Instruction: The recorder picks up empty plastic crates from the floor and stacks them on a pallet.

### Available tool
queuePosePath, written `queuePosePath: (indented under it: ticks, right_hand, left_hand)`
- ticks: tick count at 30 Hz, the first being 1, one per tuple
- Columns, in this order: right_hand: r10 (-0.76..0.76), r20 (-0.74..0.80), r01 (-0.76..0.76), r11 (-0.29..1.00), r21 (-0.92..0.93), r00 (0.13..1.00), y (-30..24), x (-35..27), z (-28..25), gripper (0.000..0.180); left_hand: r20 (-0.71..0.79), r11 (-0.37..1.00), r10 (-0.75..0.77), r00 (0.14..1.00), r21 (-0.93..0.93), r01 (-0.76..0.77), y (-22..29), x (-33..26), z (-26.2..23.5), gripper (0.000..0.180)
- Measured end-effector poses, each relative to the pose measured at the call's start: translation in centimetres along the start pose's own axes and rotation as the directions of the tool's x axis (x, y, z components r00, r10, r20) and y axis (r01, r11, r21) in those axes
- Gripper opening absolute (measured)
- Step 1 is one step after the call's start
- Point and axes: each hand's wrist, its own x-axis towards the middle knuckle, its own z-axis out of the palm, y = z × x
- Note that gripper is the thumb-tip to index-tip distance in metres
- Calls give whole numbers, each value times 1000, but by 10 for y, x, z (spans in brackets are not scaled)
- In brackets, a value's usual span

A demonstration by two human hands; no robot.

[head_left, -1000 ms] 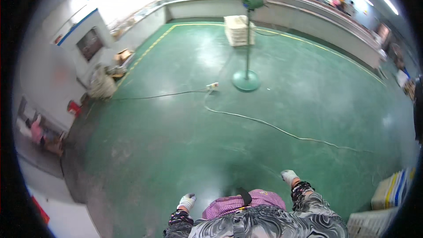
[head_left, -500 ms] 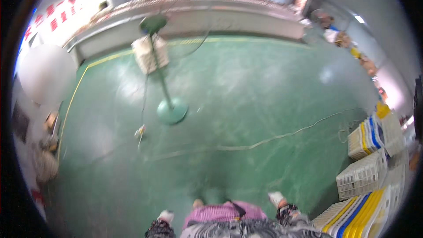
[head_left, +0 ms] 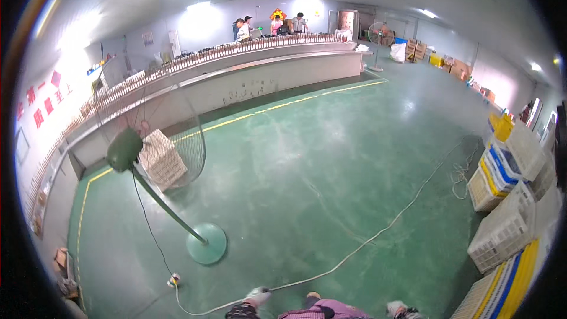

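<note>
My left hand (head_left: 257,295), in a white glove with a dark patterned sleeve, hangs low at the lower edge. My right hand (head_left: 397,307), gloved the same way, hangs farther right, partly cut off by the frame. Nothing shows in either hand, but their fingers are too small and blurred to read. Between them my pink clothing (head_left: 333,308) and the toe of one shoe (head_left: 313,295) are visible. A pale cable (head_left: 348,255) on the green floor passes close beside my left hand in the picture. It leads to a small socket block (head_left: 173,280) farther left.
A green pedestal fan (head_left: 124,149) with a wire cage stands on the left, a pale crate (head_left: 162,159) behind it. Stacked plastic crates (head_left: 505,227) line the right side. Across the back runs a long counter (head_left: 236,90), several people (head_left: 298,23) beyond it. Another fan (head_left: 381,33) stands far off.
The view has tilted up and turned right, so the near fan sits lower and farther left. The counter and people show more fully. Both hands appear lower and shifted right.
</note>
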Motion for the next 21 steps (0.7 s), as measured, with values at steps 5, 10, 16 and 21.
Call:
queuePosePath:
  ticks: [5,10,16,21]
  right_hand:
    - [294,-206,-78,725,684,933,-71,61,-312,24]
    - [161,-456,268,623,735,875,-87,180,-433,40]
    - [261,-283,102,543,834,923,-67,253,-501,44]
    - [83,-230,-26,971,239,970,-48,293,-471,19]
  left_hand:
    - [36,991,57,998,122,-61,75,83,-69,41]
    - [24,978,-77,997,195,71,74,166,-130,39]
    - [254,850,-54,966,519,-89,136,256,-227,33]
    - [110,911,92,990,391,-128,202,415,-334,34]
